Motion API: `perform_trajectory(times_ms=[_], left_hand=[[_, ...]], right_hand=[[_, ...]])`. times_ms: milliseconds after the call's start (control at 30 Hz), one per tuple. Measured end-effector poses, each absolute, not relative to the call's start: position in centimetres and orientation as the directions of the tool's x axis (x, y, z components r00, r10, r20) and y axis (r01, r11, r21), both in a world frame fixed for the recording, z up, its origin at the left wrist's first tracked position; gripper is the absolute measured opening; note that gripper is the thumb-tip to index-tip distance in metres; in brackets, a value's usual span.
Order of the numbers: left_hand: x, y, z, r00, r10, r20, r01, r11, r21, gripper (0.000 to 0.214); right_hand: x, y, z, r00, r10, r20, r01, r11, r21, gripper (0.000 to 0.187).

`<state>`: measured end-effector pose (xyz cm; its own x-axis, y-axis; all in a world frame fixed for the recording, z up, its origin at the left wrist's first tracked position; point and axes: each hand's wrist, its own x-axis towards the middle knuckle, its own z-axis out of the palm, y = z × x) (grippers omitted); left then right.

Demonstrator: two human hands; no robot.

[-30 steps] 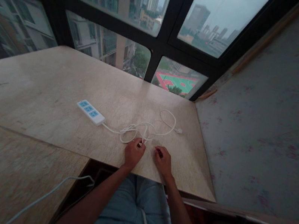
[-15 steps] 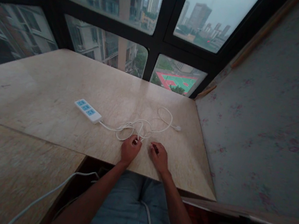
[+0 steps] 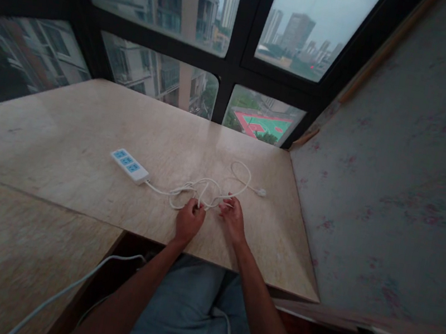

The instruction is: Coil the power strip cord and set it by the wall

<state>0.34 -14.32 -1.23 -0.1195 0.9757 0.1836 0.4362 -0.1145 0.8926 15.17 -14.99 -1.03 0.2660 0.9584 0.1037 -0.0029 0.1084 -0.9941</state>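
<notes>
Fingers of the left hand (image 3: 189, 222) and right hand (image 3: 233, 219) at a loosely looped white cord (image 3: 250, 178).
The left fingers were pinched closed on a strand; the right, partly open, met the cord, though whether they gripped it could not be told. Loops overlapped around the hands, neither straight nor bound; the handling appeared unfinished. Smooth and round, the cord ran left to an oblong plastic power strip (image 3: 129, 166) with blue socket faces, and right to a pale plug (image 3: 261, 192), unconnected. All lay on a beige, stone-patterned tabletop (image 3: 86, 123), left of a flower-patterned wall (image 3: 370, 201).
</notes>
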Motion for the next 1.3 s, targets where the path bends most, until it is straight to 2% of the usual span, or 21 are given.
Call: perform_trajectory(times_ms=[67, 267, 500, 700, 867, 1000, 1133, 1300], left_hand=[[0.4, -14.4, -1.1, -0.126, 0.976, 0.178, 0.46, -0.101, 0.882, 0.007], [0.3, -14.4, -1.2, -0.155, 0.978, 0.137, 0.437, -0.056, 0.898, 0.01], [0.4, -14.2, -1.8, -0.147, 0.979, 0.143, 0.166, -0.118, 0.979, 0.018], [0.2, -14.2, -2.1, -0.082, 0.986, 0.144, 0.078, -0.138, 0.987, 0.02], [0.0, -14.3, -2.1, -0.113, 0.985, 0.133, 0.0, -0.134, 0.991, 0.023], [-0.1, -14.3, -2.2, -0.174, 0.978, 0.117, -0.037, -0.125, 0.991, 0.021], [-0.1, -14.4, -2.5, -0.18, 0.98, 0.09, -0.167, -0.121, 0.979, 0.025], [-0.3, -14.2, -2.5, -0.146, 0.985, 0.09, -0.184, -0.117, 0.976, 0.028]], right_hand=[[14.6, -14.4, -0.8, 0.276, 0.95, 0.148, -0.045, 0.167, -0.985, 0.042], [13.8, -13.7, -0.3, 0.323, 0.906, 0.274, 0.006, 0.287, -0.958, 0.025], [14.6, -13.8, 1.2, 0.24, 0.913, 0.331, 0.066, 0.325, -0.943, 0.018], [15.4, -13.5, 1.2, 0.223, 0.913, 0.343, 0.133, 0.32, -0.938, 0.018], [15.5, -13.1, 1.7, 0.193, 0.906, 0.376, 0.194, 0.34, -0.92, 0.013], [15.7, -12.7, 2.6, 0.134, 0.93, 0.344, 0.313, 0.289, -0.905, 0.008], [16.2, -12.1, 2.3, 0.136, 0.952, 0.275, 0.366, 0.209, -0.907, 0.006], [16.9, -11.3, 0.9, 0.169, 0.963, 0.211, 0.291, 0.156, -0.944, 0.009]])
